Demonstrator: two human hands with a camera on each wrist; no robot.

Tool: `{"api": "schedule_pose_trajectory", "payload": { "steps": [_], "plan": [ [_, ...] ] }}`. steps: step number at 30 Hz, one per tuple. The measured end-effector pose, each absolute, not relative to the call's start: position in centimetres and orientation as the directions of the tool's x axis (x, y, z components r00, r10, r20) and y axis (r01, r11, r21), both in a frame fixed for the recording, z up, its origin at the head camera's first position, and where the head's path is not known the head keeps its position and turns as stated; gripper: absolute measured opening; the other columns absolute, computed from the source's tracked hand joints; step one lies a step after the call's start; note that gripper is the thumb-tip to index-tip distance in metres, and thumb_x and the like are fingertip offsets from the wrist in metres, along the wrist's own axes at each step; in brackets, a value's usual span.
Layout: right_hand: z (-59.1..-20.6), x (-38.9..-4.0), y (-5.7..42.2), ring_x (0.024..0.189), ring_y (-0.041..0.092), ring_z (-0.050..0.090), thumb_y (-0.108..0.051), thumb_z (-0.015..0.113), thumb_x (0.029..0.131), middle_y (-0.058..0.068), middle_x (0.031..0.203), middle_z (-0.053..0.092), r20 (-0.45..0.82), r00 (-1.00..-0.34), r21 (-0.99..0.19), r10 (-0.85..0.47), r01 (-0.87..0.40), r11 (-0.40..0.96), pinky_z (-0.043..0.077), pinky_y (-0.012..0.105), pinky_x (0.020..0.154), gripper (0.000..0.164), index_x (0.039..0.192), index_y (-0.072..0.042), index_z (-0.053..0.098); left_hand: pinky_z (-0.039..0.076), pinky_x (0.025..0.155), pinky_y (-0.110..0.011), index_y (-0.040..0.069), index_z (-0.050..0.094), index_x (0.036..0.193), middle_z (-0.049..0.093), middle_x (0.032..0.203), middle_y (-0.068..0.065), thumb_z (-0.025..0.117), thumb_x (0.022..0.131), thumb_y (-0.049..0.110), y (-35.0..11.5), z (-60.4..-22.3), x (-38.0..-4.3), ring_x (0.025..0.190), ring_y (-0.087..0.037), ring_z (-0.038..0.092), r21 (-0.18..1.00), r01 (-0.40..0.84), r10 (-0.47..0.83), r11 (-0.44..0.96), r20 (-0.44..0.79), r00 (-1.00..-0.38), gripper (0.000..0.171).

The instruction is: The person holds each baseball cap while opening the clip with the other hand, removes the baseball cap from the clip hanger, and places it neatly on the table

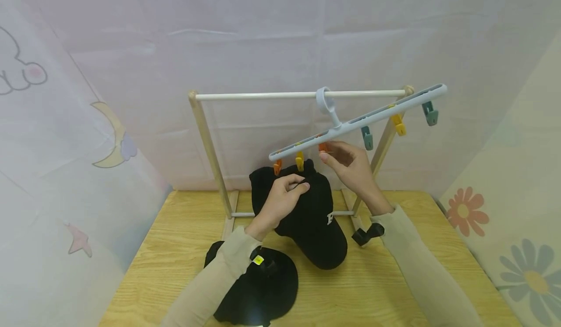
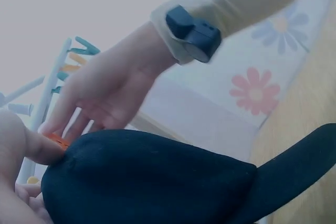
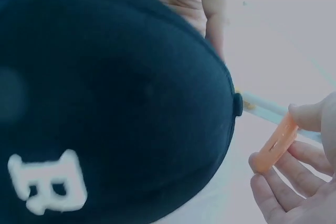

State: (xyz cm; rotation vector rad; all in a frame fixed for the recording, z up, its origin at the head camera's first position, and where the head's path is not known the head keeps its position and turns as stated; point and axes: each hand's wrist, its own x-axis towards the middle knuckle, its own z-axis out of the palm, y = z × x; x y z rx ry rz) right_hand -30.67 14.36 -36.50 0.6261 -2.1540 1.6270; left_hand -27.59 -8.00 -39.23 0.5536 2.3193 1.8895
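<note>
My left hand [image 1: 280,201] pinches the top of a black baseball cap [image 1: 312,220], which hangs with its brim down and shows a white letter [image 3: 48,181] on its front. My right hand [image 1: 354,168] pinches an orange clip [image 3: 277,141] on the pale blue hanger [image 1: 377,117], just above the cap's crown. In the right wrist view the crown's button sits a short gap from this clip. Behind the held cap, another black cap [image 1: 259,183] hangs below an orange clip [image 1: 277,167] and a yellow clip [image 1: 300,161] at the hanger's left end.
The hanger's hook [image 1: 323,100] hangs on the white bar [image 1: 254,96] of a wooden-legged rack, and the hanger slants up to the right. Green and yellow clips [image 1: 399,125] line its right half. Another black cap [image 1: 280,288] lies on the wooden table [image 1: 162,249] under my left forearm.
</note>
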Motion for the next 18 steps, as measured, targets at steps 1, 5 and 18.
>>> {"api": "schedule_pose_trajectory", "payload": {
  "steps": [1,5,18],
  "plan": [
    [-36.7,-30.6,14.5,0.113,0.003,0.069,-0.01,0.073,0.102,0.021,0.132,0.072,0.532,-0.837,-0.801,-0.123,-0.546,0.247,0.056,0.018,0.097,0.036,0.138,-0.003,0.07,0.057,0.089,-0.039,0.002,0.072,0.124,0.075,0.081,-0.006,0.063,0.108,0.022,-8.0,-39.3,-27.6,0.077,-0.016,0.067,0.97,0.194,0.325,0.149,0.137,-0.936,0.027],
    [-38.0,-29.9,15.3,0.114,0.0,0.067,-0.014,0.072,0.103,0.019,0.136,0.07,0.5,-0.862,-0.818,-0.087,-0.503,0.28,0.053,0.015,0.099,0.037,0.138,-0.001,0.068,0.05,0.115,-0.053,0.002,0.072,0.124,0.08,0.117,-0.015,0.064,0.109,0.027,-8.2,-39.3,-27.6,0.119,-0.027,0.072,0.984,0.145,0.297,0.107,0.107,-0.949,0.03],
    [-45.2,-26.2,18.6,0.109,-0.003,0.07,-0.017,0.064,0.109,0.026,0.134,0.07,0.362,-0.93,-0.878,-0.066,-0.364,0.31,0.051,0.01,0.096,0.035,0.138,0.001,0.067,0.053,0.108,-0.046,0.005,0.073,0.111,0.081,0.099,-0.008,0.066,0.108,0.027,-8.1,-39.1,-26.7,0.102,-0.016,0.072,0.985,0.163,0.263,0.052,0.144,-0.954,0.023]
  ]
}}
